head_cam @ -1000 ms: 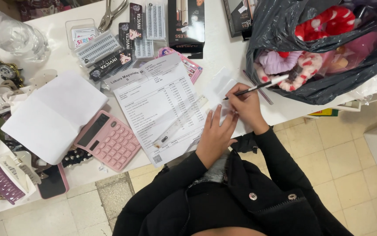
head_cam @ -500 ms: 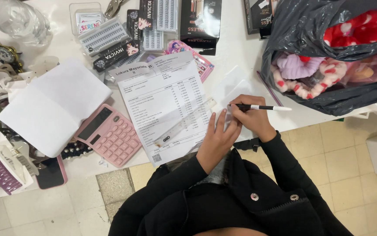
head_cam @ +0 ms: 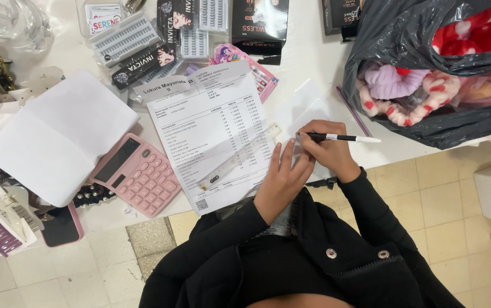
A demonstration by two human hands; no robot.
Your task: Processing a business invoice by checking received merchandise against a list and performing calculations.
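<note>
- While my right hand (head_cam: 329, 153) pinches the pen (head_cam: 341, 137), its long axis lies level, tip pointing left at the printed sheet (head_cam: 211, 131).
- My left hand (head_cam: 282, 179) rests flat, fingers spread, holding nothing.

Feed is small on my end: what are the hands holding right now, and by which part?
The right hand grips a black-and-white pen near its tip end. The left hand holds nothing; it rests flat by the clear ruler.
</note>
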